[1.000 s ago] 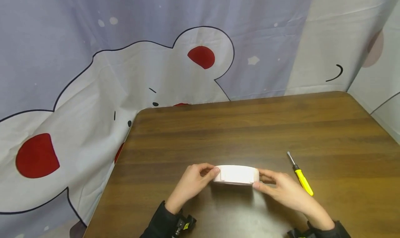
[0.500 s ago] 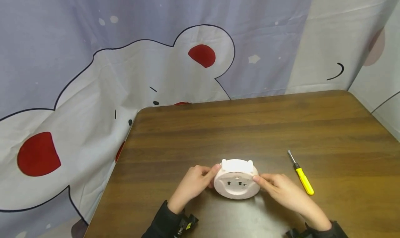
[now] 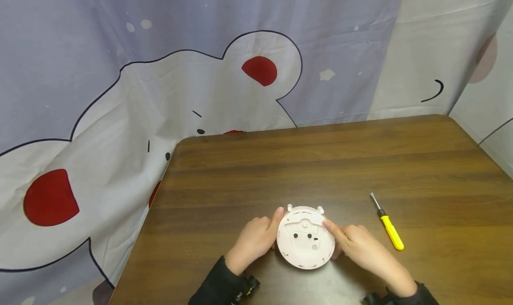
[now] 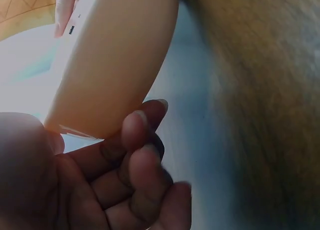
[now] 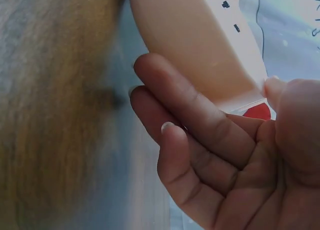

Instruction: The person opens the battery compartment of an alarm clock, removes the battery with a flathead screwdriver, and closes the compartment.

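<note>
A round white alarm clock (image 3: pixel 306 251) is held by both hands above the front of the table, its back turned toward the head camera. That back has two dark knobs, a small dark slot and a cluster of holes; two short stubs stick out at its far edge. My left hand (image 3: pixel 253 240) grips the left rim, thumb at the edge and curled fingers underneath, as the left wrist view shows. On the right rim my right hand (image 3: pixel 358 247) pinches the clock, thumb on the back, fingers (image 5: pixel 200 115) along the side. The clock's front is hidden.
To the right of the right hand, a screwdriver (image 3: pixel 386 222) with a yellow handle lies on the brown wooden table (image 3: pixel 280 171). A patterned curtain (image 3: pixel 180 91) hangs behind the table's far edge and along its left side.
Both hands have tilted the clock, so its back now faces the head camera instead of its narrow side. The hands keep their grip on the rim. The screwdriver has stayed put.
</note>
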### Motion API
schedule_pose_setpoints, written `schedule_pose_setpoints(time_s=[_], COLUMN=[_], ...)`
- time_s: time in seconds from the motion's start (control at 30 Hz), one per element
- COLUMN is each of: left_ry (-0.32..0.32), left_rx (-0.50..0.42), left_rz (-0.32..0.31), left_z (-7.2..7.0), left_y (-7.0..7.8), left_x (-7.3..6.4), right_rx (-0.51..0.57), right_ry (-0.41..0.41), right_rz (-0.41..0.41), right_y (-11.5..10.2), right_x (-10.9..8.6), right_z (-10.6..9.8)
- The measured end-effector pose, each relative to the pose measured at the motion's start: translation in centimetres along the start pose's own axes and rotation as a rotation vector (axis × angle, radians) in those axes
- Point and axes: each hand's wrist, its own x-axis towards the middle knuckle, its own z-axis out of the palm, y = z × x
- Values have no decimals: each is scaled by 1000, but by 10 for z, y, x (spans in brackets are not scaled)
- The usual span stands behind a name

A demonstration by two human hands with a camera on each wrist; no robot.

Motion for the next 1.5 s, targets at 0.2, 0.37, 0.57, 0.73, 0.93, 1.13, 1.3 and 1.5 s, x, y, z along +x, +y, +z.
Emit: schedule_pose_setpoints(time_s=[0.2,0.37,0.57,0.73,0.93,1.13,1.3,1.5], left_ry=[-8,-24,-61,-47,-26,6,84,-15], left_rx=[68,90,116,153,217,257,210,-49], left_rz=[-27,-33,-48,-58,-68,-51,61,269], left_z=[3,6,10,13,15,17,13,4], left_y=[1,0,-5,-5,-4,-3,-7,-21], left_x=[0,0,4,6,9,12,10,-1], right_rx=[-11,-39,-46,-69,-63,-148,-150,-128], right_ry=[-44,-56,-71,-70,-74,-66,-34,205], right_rz=[4,27,63,62,66,47,13,-229], right_y=[2,2,3,3,3,4,1,-13], right_x=[-3,-3,-3,-2,4,10,9,7], right_z=[5,10,15,18,19,19,6,-2])
